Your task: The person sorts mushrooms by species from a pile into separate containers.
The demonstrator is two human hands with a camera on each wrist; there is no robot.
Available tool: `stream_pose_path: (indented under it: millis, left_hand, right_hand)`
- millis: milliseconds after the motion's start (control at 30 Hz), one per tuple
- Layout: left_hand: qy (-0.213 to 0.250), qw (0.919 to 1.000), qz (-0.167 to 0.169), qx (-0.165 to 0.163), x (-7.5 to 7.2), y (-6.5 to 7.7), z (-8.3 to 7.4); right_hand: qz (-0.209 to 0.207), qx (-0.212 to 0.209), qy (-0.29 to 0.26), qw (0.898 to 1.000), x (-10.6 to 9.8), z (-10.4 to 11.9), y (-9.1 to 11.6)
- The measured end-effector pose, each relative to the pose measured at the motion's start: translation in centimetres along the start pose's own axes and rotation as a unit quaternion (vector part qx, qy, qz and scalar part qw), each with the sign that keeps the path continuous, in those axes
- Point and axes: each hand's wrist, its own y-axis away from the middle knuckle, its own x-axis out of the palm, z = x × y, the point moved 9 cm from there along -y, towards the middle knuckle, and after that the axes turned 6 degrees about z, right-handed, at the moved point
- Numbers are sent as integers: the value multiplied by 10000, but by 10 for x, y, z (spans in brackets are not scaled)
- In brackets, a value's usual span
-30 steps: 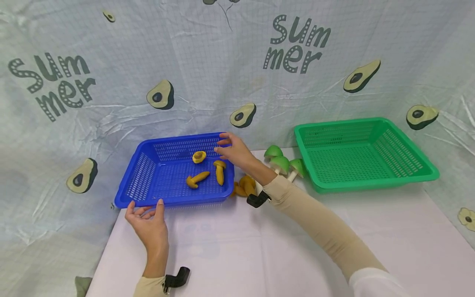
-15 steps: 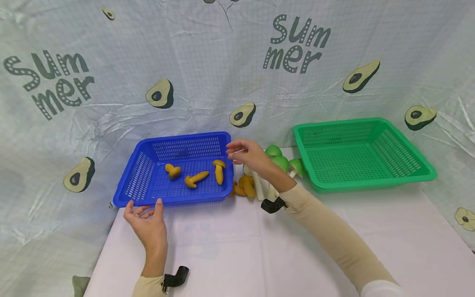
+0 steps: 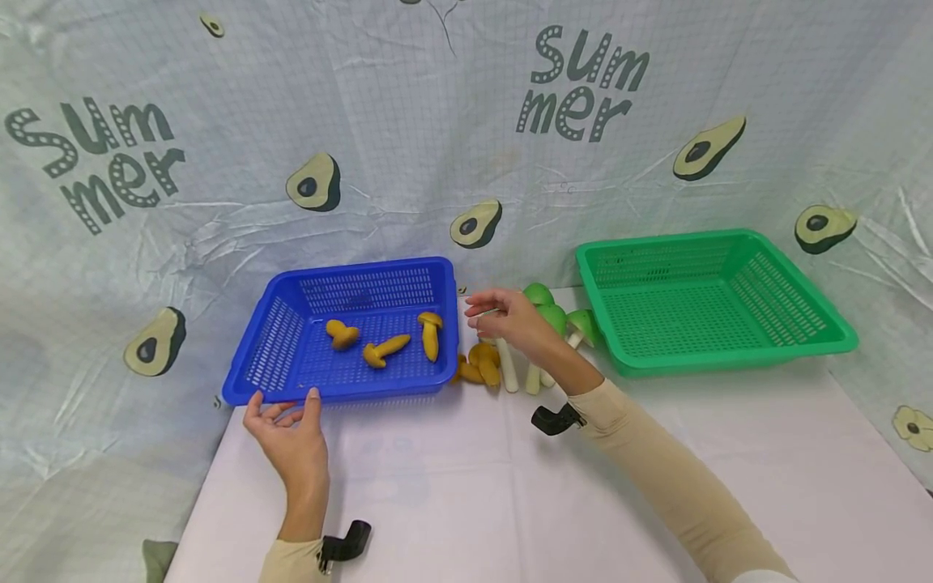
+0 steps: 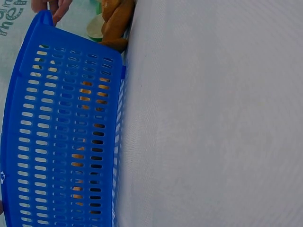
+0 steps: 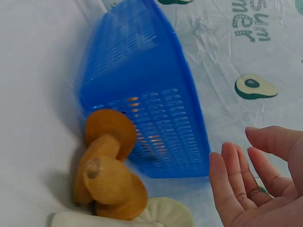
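My left hand [image 3: 291, 445] grips the front rim of a blue basket [image 3: 386, 394] near its left corner, with thumb and index fingertips over the edge. Inside lie three brown-yellow toy mushrooms, one at the left [image 3: 342, 334], one in the middle [image 3: 386, 350] and one at the right [image 3: 431, 336]. My right hand [image 3: 521, 324] hovers right of the basket, its fingers loosely bent and holding nothing. Below it on the table are more brown mushrooms [image 5: 111, 177], and green-capped toy mushrooms [image 3: 551, 317] with white stems, partly hidden by that hand.
A green basket [image 3: 729, 363] stands at the right of the white-covered table [image 3: 452, 502]. Behind everything hangs a pale cloth [image 3: 408, 121] printed with avocados and lettering.
A brown mushroom at my right hand's fingers has dropped and lies in the blue basket's left part. My right hand has drawn back rightward, out past the rim. The left hand keeps its place.
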Motion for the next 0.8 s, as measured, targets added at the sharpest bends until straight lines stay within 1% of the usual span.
stream_pose_path:
  millis: [167, 300, 433, 600, 800]
  left_hand:
    - [24, 10000, -16, 24, 1, 0, -1]
    - [32, 10000, -31, 22, 1, 0, 0]
    - [26, 10000, -42, 5, 0, 0, 0]
    - [31, 10000, -10, -3, 0, -2, 0]
    - [-1, 10000, 19, -55, 0, -1, 1]
  right_hand:
    - [-53, 212, 82, 9997, -1, -14, 7]
    - [-44, 215, 69, 9997, -3, -23, 12]
    - [55, 225, 39, 9997, -3, -30, 17]
    - [151, 120, 99, 9998, -3, -33, 20]
    - [275, -65, 197, 9994, 0, -37, 26]
